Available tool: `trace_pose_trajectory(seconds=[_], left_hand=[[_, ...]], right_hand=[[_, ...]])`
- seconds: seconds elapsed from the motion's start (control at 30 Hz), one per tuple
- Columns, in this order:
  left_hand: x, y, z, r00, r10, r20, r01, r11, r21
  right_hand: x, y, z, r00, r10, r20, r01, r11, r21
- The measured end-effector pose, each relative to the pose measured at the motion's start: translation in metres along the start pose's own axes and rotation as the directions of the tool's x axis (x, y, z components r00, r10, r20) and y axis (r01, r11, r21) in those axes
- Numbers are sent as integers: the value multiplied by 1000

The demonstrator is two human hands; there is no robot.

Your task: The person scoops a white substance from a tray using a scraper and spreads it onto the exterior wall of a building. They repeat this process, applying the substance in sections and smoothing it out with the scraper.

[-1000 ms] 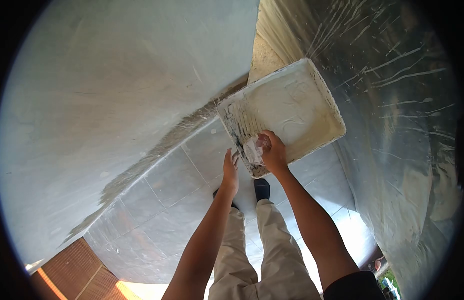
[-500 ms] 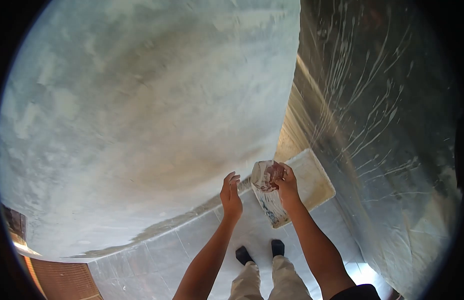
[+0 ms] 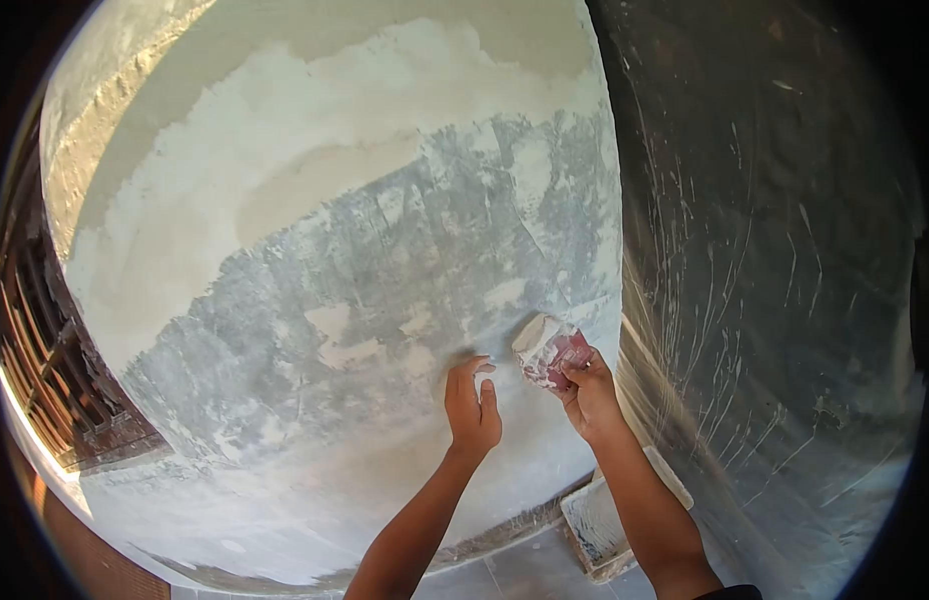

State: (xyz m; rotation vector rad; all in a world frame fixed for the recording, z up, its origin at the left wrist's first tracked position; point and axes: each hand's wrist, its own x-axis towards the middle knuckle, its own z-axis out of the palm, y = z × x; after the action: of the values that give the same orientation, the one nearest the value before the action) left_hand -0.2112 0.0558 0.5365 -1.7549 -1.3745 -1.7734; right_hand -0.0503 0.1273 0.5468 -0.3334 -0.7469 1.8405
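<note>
The right hand (image 3: 591, 402) closes its fingers on a red, white-smeared, rounded tool (image 3: 551, 352) — pale end beyond the fingertips, near the patchy grey-and-white wall (image 3: 335, 250); the left hand (image 3: 472, 412) curls half open, apparently empty; a steady grip — clear of the coating — aids control.

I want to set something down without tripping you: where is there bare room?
The floor left of the tray, along the wall, looks bare, though only a strip shows. It is crowded around the tray, with wall and sheet close by. Only a narrow gap parts the left hand from the reddish tool in the right hand.
</note>
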Motion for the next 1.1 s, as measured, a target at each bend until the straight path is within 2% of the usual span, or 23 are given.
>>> trace_pose_trajectory(seconds=[0.23,0.3,0.37,0.43,0.47,0.5,0.53,0.57,0.67,0.7,0.77,0.8,0.83,0.93,0.97,1.03,1.1], left_hand=[[107,33,-45,952,306,-26,-298,941,163],[142,41,-60,927,373,-27,-361,911,199],[177,56,-78,866,499,9,-476,821,315],[207,70,-96,839,543,29,-512,771,380],[220,76,-105,820,570,60,-536,725,433],[232,80,-113,814,578,59,-541,716,442],[243,84,-120,788,608,95,-565,655,502],[254,87,-128,761,636,130,-586,588,558],[275,90,-153,738,652,174,-580,480,658],[281,90,-163,726,659,196,-571,419,706],[292,91,-184,724,656,212,-554,372,745],[297,91,-195,725,655,212,-531,334,779],[302,91,-206,727,653,213,-505,298,810],[322,88,-240,730,654,198,-460,255,851],[328,87,-250,730,659,182,-432,238,870],[339,81,-267,736,661,150,-401,245,883],[346,73,-282,709,692,132,-383,222,897]], right_hand=[[2,-62,98,974,-157,163,160,987,-9],[8,-78,124,945,-271,184,295,949,-115],[11,-94,150,930,-304,206,337,929,-154],[21,-104,171,856,-435,280,499,837,-225],[26,-108,182,849,-439,294,507,835,-216],[32,-110,192,785,-518,340,607,752,-257],[36,-112,202,711,-588,387,699,655,-289],[37,-115,213,701,-595,394,707,651,-276],[40,-113,249,507,-712,486,860,376,-345],[37,-111,262,501,-712,492,864,379,-332],[25,-111,285,436,-719,542,893,272,-358],[25,-106,296,338,-758,557,934,199,-295],[24,-101,306,338,-758,558,935,204,-289],[19,-85,335,219,-770,600,966,82,-246],[20,-78,343,214,-774,596,967,80,-243],[24,-68,362,93,-782,616,955,-105,-278],[29,-58,381,84,-780,620,927,-167,-336]])
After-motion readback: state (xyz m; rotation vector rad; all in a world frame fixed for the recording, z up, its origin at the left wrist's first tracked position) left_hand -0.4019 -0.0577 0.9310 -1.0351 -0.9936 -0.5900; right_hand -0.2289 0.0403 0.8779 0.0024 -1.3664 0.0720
